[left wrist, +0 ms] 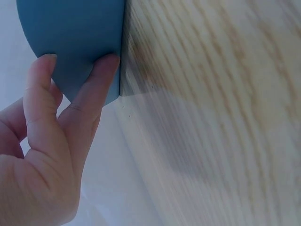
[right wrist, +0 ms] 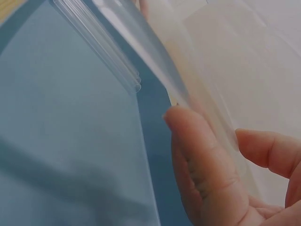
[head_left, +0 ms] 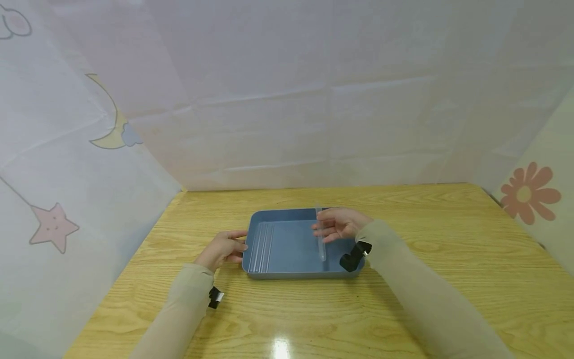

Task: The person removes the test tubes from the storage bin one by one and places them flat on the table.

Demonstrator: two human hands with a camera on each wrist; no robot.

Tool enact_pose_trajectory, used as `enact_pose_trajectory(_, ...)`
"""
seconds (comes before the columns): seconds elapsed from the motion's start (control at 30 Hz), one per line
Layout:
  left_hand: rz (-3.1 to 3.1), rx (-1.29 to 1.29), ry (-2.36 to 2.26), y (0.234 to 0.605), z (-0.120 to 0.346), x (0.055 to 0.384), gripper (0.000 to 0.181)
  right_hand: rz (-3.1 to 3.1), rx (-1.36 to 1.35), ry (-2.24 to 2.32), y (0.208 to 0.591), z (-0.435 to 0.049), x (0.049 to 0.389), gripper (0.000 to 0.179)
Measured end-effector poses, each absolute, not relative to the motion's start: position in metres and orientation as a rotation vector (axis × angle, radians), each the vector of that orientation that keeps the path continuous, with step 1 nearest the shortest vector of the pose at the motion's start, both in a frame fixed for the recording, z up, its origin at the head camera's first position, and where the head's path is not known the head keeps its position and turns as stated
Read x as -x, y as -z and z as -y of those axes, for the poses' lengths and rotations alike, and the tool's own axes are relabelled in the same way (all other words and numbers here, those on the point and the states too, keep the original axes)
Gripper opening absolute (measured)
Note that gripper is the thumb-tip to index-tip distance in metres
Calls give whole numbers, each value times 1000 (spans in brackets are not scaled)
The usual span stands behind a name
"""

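Note:
A blue rectangular tray lies on the table. My left hand is at its left end; in the left wrist view, fairly straight fingers touch the tray's outer wall. Over the tray's right part, my right hand pinches a clear test tube between thumb and fingers. The tube slants with its rounded end down, close over the tray floor. Several similar clear tubes lie side by side inside the tray along its left; their rounded ends show in the right wrist view.
The wood-grain table extends around the tray on all sides. Behind it hangs a pale sheet, with more printed sheet at left and right. Each wrist carries a small black camera mount.

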State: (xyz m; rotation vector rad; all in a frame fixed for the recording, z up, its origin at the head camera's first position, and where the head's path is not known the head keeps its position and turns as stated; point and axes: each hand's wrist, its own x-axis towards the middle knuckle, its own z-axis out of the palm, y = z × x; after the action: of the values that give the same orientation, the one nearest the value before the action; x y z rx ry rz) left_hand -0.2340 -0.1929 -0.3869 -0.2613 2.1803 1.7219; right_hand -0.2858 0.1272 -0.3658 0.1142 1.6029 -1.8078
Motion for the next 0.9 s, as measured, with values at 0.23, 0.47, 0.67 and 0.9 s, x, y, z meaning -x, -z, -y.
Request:
enact_pose_trajectory(0.23,-2177,256,-1723,388,193,234,53,-1578,-99,1814,363,-131,283,59)
enact_pose_trajectory(0.47,-2174,271,-1732,388,192,234,54,-1589,-100,1823,362,-136,281,61)
enact_pose_trajectory(0.67,-2177,272,-1726,388,192,234,53,-1615,-120,1812,362,-140,280,61)
enact_pose_trajectory(0.9,-2182,263,-1717,387,193,234,54,-1639,-129,1802,362,-147,280,61)
